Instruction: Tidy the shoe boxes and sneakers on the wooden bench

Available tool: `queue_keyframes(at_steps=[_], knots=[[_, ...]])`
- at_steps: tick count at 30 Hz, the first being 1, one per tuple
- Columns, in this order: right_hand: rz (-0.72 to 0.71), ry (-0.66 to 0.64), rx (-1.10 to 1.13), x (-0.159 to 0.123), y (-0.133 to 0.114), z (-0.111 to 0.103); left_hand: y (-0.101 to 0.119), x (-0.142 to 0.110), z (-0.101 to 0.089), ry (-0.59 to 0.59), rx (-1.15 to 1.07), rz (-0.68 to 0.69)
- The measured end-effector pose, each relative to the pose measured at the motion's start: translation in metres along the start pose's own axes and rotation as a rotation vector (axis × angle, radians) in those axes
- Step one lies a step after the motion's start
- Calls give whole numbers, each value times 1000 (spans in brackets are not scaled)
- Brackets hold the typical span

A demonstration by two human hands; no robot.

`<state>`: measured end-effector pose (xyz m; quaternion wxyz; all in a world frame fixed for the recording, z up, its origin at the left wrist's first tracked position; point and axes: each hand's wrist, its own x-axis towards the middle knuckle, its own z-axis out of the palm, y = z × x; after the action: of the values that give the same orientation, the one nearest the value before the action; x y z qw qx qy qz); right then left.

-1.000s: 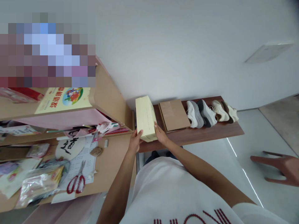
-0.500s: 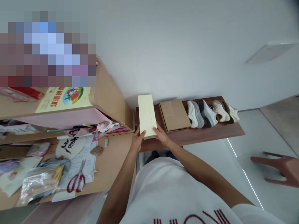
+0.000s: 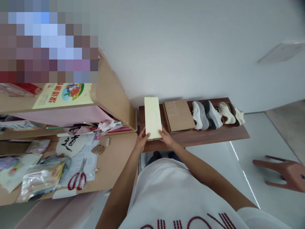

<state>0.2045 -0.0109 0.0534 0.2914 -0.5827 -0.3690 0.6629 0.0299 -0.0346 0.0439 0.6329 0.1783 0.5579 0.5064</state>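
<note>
Against the white wall runs a low brown shelf (image 3: 214, 136). At its left end lies a pale yellow box (image 3: 152, 117), just beside a cardboard box (image 3: 179, 115). Left hand (image 3: 142, 143) and right hand (image 3: 166, 138) clasp its near corners at the shelf's front edge.

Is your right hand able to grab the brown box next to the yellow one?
Probably yes. The right hand is at the near end of the pale yellow box, and the brown box lies right beside it on the same low shelf, with nothing between them.
</note>
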Motion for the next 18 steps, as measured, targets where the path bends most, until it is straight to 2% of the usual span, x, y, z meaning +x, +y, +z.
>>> queue_keyframes(at_steps=[3,8,14,18], knots=[[-6,-11,-10,-2,-3,-3,-4,5,-7,20,-12,-66],[-25,-20,-31,0,-1,-14,-20,16,-20,136,7,-206],[-308,72,-142,8,4,-39,-41,30,-13,238,120,-311],[-370,146,-211,6,-1,-49,-50,38,-5,250,60,-350]])
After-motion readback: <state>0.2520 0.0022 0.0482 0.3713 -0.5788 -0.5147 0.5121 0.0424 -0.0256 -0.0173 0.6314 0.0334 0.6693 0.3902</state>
